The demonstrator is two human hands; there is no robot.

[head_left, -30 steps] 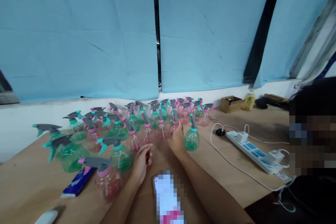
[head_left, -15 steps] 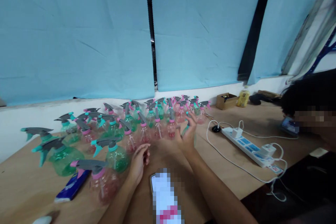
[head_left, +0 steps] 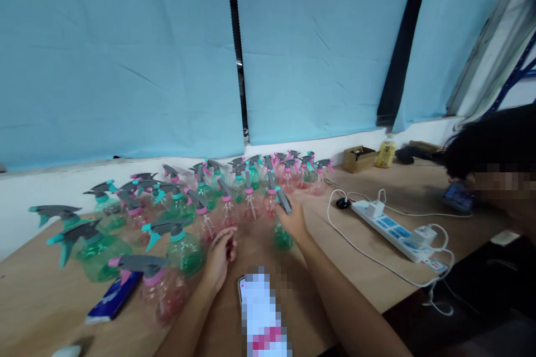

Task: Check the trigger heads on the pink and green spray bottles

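Observation:
My right hand (head_left: 294,220) is closed around the neck of a green spray bottle (head_left: 282,238) with a grey trigger head, upright at the front of the group. The fingers are partly hidden behind the bottle's head. My left hand (head_left: 221,251) rests over the table with its fingers loosely curled in; nothing shows in it. Just left of it stands a green spray bottle (head_left: 186,254) with a turquoise trigger. Nearer to me is a pink spray bottle (head_left: 164,298). Several more pink and green spray bottles stand in rows behind, such as a pink one (head_left: 250,204).
A phone (head_left: 263,312) lies between my forearms. To the right are a white power strip (head_left: 387,228) with cables, a cardboard box (head_left: 359,160) and a yellow bottle (head_left: 386,153). A blue packet (head_left: 114,297) lies at left. Another person (head_left: 494,156) sits at far right.
My right hand has turned and lowered, bringing the green spray bottle slightly left and nearer to me. My left hand stays almost where it was.

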